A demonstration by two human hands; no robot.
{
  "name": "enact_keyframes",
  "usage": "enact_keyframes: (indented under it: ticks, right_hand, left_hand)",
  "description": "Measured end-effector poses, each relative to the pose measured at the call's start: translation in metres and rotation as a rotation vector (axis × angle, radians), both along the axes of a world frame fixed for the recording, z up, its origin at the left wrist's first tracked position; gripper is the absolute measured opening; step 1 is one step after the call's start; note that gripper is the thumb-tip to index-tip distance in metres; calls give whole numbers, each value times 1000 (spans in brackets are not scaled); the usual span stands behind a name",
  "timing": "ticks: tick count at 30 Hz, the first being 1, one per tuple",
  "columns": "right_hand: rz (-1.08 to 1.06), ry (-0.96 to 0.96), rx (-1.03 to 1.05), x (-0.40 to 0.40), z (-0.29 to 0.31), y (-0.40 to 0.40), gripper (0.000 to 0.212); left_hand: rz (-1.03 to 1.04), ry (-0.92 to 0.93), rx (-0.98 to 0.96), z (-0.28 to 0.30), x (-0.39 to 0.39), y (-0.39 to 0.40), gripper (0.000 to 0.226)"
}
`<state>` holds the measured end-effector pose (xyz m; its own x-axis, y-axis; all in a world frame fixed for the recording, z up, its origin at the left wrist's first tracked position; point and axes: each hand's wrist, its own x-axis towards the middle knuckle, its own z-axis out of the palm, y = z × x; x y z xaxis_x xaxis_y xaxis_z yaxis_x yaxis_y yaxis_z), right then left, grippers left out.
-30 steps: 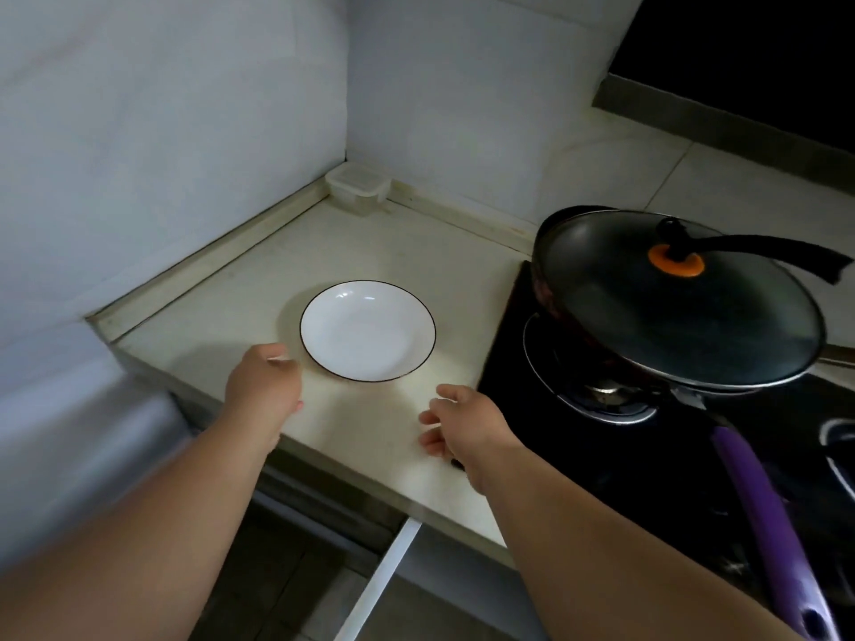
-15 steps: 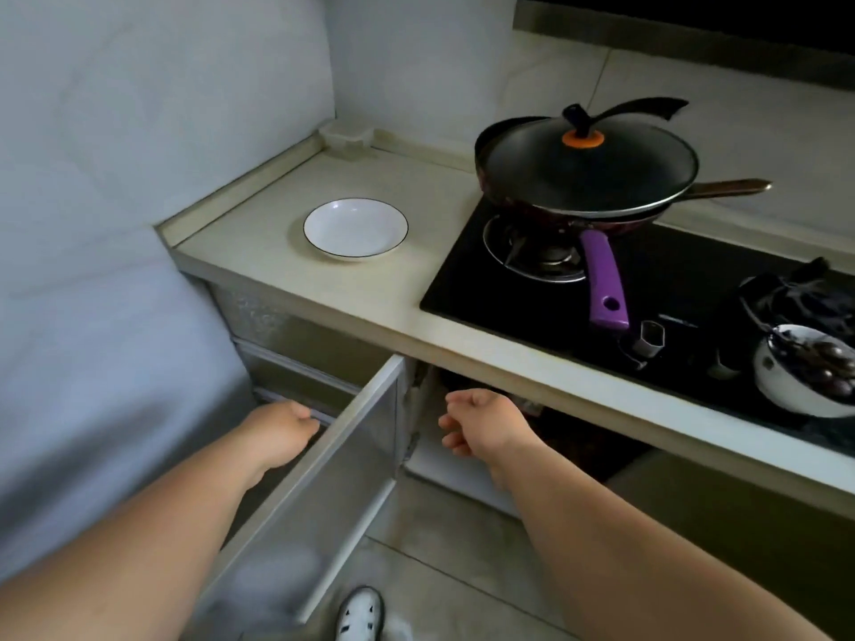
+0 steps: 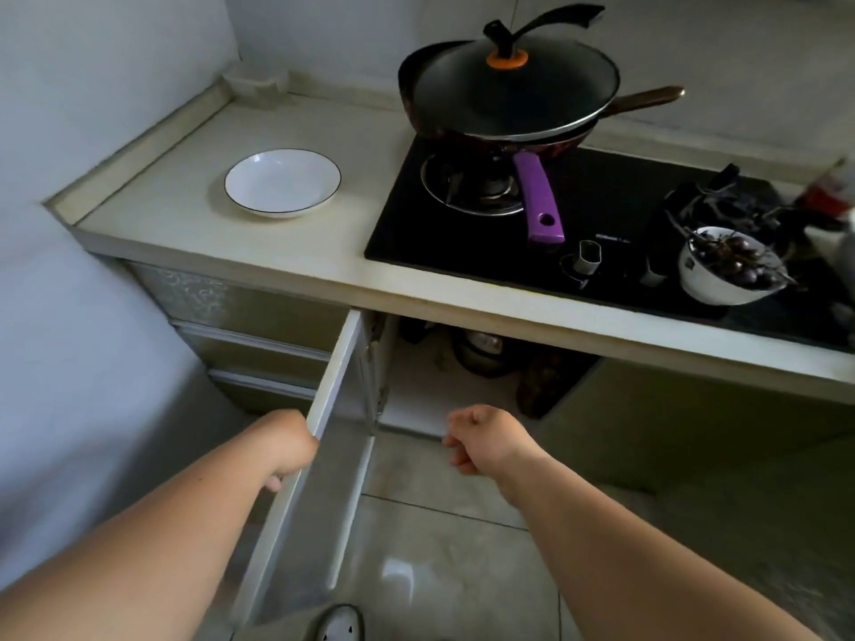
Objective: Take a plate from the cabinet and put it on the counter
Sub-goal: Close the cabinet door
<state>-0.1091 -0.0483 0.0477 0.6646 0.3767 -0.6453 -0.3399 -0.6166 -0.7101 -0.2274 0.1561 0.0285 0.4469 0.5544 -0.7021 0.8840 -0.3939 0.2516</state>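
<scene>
While the left hand (image 3: 289, 448) grips the top edge of the open cabinet door (image 3: 324, 437) at 7 o'clock, the right hand (image 3: 486, 439) hangs at 5 o'clock, fingers loosely curled on nothing. Beyond: open cabinet (image 3: 462, 386), contents dim. Counter (image 3: 231, 252), 11 o'clock: white plate (image 3: 282, 182), black-rimmed, resting flat. Hob, 1 o'clock: lidded pan (image 3: 509, 90), purple handle; 3 o'clock: white bowl (image 3: 728, 266) of dark fruit.

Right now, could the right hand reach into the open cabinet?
Probably yes. The right hand hangs empty before the opening; the cabinet door, held by the left hand, stands swung aside, with nothing in between.
</scene>
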Motion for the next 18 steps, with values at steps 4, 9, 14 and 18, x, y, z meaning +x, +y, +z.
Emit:
enact_keyframes:
  ticks: [4, 9, 14, 18]
  right_hand:
    - [5, 52, -69, 1, 1, -19, 14]
    - [-73, 137, -94, 10, -2, -40, 15]
    - [9, 161, -237, 3, -11, -49, 25]
    - [81, 24, -450, 23, -27, -68, 22]
  left_hand:
    - [123, -68, -257, -7, 24, -26, 29]
    - [345, -209, -601, -15, 70, -64, 17]
    - [553, -379, -742, -27, 104, -97, 7]
    - [660, -461, -907, -30, 141, -113, 13]
